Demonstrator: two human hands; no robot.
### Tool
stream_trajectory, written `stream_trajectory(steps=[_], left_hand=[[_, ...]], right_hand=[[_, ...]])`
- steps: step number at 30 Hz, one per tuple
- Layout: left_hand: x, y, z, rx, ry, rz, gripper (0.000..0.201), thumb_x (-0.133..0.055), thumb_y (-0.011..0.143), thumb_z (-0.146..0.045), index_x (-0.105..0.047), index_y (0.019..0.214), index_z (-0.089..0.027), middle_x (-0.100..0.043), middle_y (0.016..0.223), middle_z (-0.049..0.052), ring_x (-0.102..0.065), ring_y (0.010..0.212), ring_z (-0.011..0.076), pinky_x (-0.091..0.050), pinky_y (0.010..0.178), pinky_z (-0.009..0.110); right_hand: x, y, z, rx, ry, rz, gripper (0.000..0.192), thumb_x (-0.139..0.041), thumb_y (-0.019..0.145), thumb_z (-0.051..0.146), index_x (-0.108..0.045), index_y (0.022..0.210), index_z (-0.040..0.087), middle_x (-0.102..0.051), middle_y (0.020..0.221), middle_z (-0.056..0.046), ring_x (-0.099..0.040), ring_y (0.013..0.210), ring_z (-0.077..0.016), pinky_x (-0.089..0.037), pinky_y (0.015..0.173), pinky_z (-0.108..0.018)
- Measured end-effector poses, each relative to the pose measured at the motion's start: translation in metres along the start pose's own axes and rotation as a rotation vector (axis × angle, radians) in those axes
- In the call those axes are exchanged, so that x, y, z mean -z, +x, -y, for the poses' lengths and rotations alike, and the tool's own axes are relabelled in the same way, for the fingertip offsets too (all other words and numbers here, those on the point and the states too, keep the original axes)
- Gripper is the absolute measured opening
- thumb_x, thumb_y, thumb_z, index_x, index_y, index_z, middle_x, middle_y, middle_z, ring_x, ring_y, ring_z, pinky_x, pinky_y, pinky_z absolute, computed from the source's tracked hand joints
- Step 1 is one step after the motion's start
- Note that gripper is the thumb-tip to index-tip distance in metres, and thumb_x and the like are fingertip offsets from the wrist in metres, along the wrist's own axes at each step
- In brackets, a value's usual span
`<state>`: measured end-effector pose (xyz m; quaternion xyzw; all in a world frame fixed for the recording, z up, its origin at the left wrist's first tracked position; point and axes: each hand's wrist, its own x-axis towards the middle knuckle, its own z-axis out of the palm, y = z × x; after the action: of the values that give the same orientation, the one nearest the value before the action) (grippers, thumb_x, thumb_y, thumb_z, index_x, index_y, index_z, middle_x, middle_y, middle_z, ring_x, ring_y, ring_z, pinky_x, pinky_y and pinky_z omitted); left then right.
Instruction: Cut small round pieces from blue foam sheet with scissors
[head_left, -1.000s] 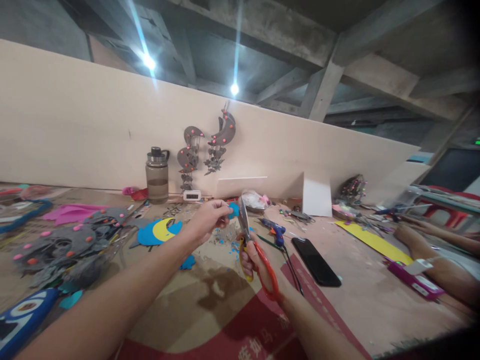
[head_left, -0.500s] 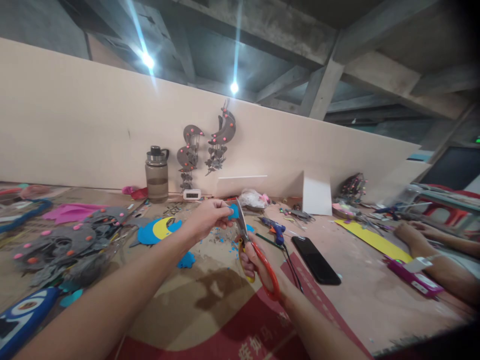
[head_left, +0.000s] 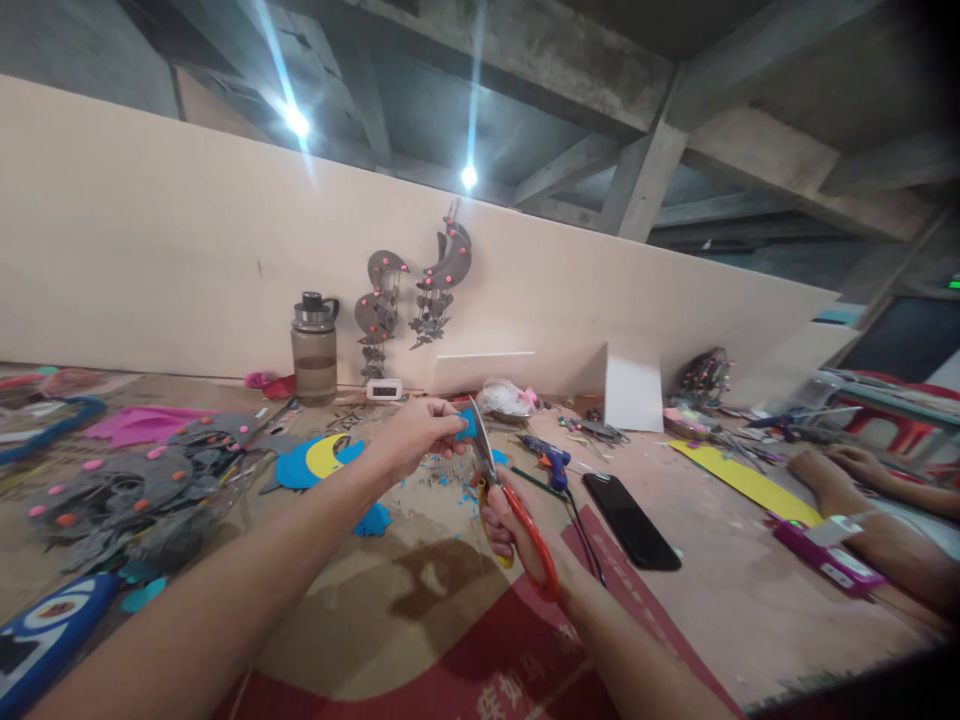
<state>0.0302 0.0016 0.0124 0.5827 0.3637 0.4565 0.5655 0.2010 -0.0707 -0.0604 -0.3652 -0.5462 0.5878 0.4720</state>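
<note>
Between the fingertips of my left hand [head_left: 424, 435] is a small piece of blue felt-like sheet [head_left: 466, 425], pinched at its edge. My right hand [head_left: 514, 525] is closed around scissors [head_left: 536, 545] with red and yellow handles. Their blades point up and lie against the right side of the blue piece; I cannot tell how far apart they are. Below my left wrist lies another blue piece [head_left: 373, 519], with small blue scraps scattered on the cardboard nearby. A yellow crescent [head_left: 324, 455] rests on blue material left of my hand.
A phone [head_left: 631, 520] and a blue glue gun [head_left: 551, 462] lie to the right. Grey felt pieces with pink dots [head_left: 120, 490] heap at left. A water bottle [head_left: 314, 350] stands at the wall. Another person's hands [head_left: 832, 475] rest at far right, by a yellow strip [head_left: 742, 480].
Almost nothing differs. Both hands keep their places, with the scissor blades still at the blue piece.
</note>
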Motion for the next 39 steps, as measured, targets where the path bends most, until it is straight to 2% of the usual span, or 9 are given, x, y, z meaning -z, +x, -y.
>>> stream_trajectory(steps=[8, 13, 18, 25, 39], left_hand=[[0.0004, 0.0005, 0.0014, 0.000, 0.004, 0.003, 0.013, -0.068, 0.069, -0.021, -0.059, 0.063, -0.014, -0.064, 0.055, 0.003, -0.058, 0.047, 0.0100, -0.042, 0.047, 0.020], [0.0010, 0.0011, 0.0016, -0.006, -0.009, 0.010, 0.015, -0.070, 0.067, -0.023, -0.058, 0.064, -0.014, -0.063, 0.055, 0.002, -0.058, 0.047, 0.0098, -0.041, 0.047, 0.020], [0.0015, -0.0013, -0.0006, -0.027, -0.001, 0.000, 0.018, -0.069, 0.070, -0.030, -0.059, 0.070, -0.015, -0.063, 0.056, 0.002, -0.059, 0.047, 0.0109, -0.041, 0.046, 0.020], [0.0004, -0.0002, 0.0030, -0.076, 0.028, -0.008, 0.019, -0.071, 0.070, -0.030, -0.060, 0.067, -0.015, -0.062, 0.052, 0.002, -0.056, 0.045, 0.0094, -0.040, 0.047, 0.020], [-0.0050, -0.0030, 0.0034, -0.010, -0.023, 0.045, 0.019, -0.072, 0.070, -0.026, -0.058, 0.064, -0.014, -0.067, 0.059, 0.006, -0.061, 0.049, 0.0112, -0.042, 0.047, 0.021]], right_hand=[[0.0005, 0.0007, 0.0007, -0.001, -0.032, -0.017, 0.048, -0.065, 0.077, 0.066, -0.046, 0.091, 0.024, -0.030, 0.061, 0.010, -0.020, 0.044, -0.0040, -0.015, 0.038, -0.015], [0.0000, 0.0004, 0.0006, 0.000, -0.039, -0.033, 0.050, -0.066, 0.076, 0.066, -0.049, 0.097, 0.024, -0.030, 0.060, 0.010, -0.020, 0.043, -0.0036, -0.015, 0.037, -0.015], [-0.0004, 0.0010, 0.0012, -0.015, -0.046, -0.047, 0.048, -0.068, 0.075, 0.064, -0.047, 0.093, 0.024, -0.031, 0.058, 0.011, -0.020, 0.041, -0.0034, -0.015, 0.036, -0.015], [-0.0027, -0.0003, 0.0037, -0.012, -0.025, -0.070, 0.050, -0.068, 0.075, 0.065, -0.045, 0.092, 0.024, -0.031, 0.059, 0.011, -0.022, 0.042, -0.0034, -0.016, 0.036, -0.014], [-0.0060, -0.0026, 0.0076, -0.016, 0.030, -0.106, 0.054, -0.070, 0.071, 0.066, -0.038, 0.086, 0.025, -0.030, 0.058, 0.012, -0.021, 0.041, -0.0033, -0.015, 0.037, -0.014]])
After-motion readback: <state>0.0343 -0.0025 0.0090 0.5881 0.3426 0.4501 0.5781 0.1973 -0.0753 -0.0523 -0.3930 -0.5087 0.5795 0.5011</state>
